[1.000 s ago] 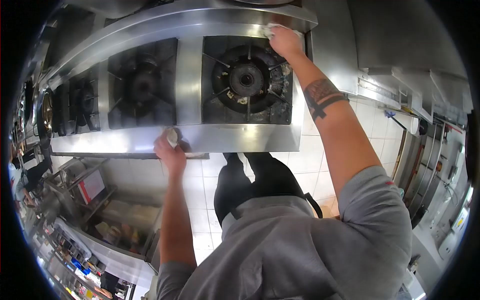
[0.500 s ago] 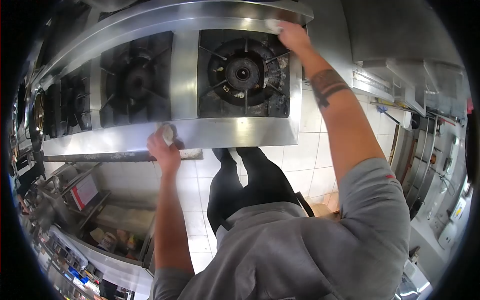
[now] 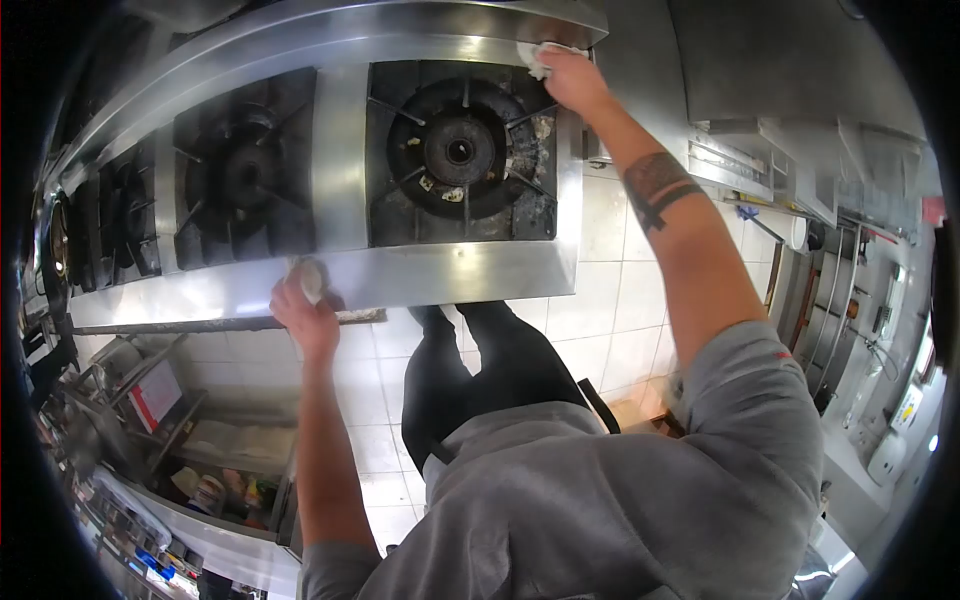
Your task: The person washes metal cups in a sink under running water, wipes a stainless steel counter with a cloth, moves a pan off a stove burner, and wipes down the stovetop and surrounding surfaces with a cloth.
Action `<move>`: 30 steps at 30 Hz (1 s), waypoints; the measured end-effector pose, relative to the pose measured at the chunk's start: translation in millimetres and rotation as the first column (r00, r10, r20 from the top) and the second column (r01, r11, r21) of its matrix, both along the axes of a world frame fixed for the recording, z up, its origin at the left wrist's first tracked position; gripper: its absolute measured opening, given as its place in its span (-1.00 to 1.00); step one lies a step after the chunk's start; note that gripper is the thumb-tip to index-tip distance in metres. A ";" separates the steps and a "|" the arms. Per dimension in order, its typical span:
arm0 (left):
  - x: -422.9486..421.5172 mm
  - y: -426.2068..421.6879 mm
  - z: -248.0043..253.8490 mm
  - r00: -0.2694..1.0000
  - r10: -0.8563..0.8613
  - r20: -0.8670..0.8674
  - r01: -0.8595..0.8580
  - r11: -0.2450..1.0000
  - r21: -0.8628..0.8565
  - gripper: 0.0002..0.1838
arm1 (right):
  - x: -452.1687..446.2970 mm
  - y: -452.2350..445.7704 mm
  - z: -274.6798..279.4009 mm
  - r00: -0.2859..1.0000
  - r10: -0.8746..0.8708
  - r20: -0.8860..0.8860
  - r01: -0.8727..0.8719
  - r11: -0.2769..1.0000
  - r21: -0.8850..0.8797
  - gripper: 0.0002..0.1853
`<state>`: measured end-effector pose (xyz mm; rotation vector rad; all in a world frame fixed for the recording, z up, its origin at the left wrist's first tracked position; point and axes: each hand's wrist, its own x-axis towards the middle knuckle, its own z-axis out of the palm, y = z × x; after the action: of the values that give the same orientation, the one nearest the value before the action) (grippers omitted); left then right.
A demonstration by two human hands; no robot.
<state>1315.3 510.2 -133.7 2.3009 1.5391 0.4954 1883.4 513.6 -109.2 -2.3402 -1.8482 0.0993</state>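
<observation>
My right hand (image 3: 577,80) is closed on a white cloth (image 3: 537,60) at the far right corner of the steel stove top, against the raised back ledge. Closed on another whitish cloth (image 3: 313,282), my left hand (image 3: 303,311) rests at the front steel edge (image 3: 450,275) of the stove. Between the two hands lies the right burner (image 3: 460,150), with a dark grate and scraps of food residue around its ring. A second burner (image 3: 245,170) sits beyond my left hand.
More burners (image 3: 125,215) continue to the left. Below the stove on the left, an open drawer (image 3: 230,480) holds packages, near a shelf with a red-and-white sheet (image 3: 155,395). White floor tiles (image 3: 590,300) surround my legs. Steel counters and racks (image 3: 730,160) stand to the right.
The view has shifted, moving the stove slightly left in the picture. My right hand stays at the back corner, with more of its cloth showing. My left hand remains at the front edge.
</observation>
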 end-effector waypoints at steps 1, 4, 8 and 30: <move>-0.5 -0.9 -0.9 1.000 0.005 0.002 -0.005 1.000 0.008 -0.32 | -6.9 7.1 -3.6 1.000 -0.001 -0.001 0.001 1.000 -0.004 -0.63; 0.4 0.1 -2.1 1.000 0.001 0.003 -0.001 1.000 0.007 -0.33 | -38.8 37.4 8.1 0.998 -0.055 0.023 0.058 0.985 -0.165 -0.51; 3.2 -1.0 11.2 1.000 -0.028 0.009 0.028 0.999 -0.017 -0.32 | 16.6 -4.7 -7.8 0.996 0.062 0.056 -0.061 0.998 -0.020 -0.58; -4.2 0.2 -2.9 1.000 -0.016 0.020 0.016 1.000 -0.003 -0.32 | -76.3 85.8 -3.6 0.958 0.283 0.042 -0.285 0.958 0.022 -0.61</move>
<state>1311.0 510.4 -136.6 2.2969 1.5101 0.5095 1807.1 599.4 -112.8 -2.0570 -2.1792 0.0618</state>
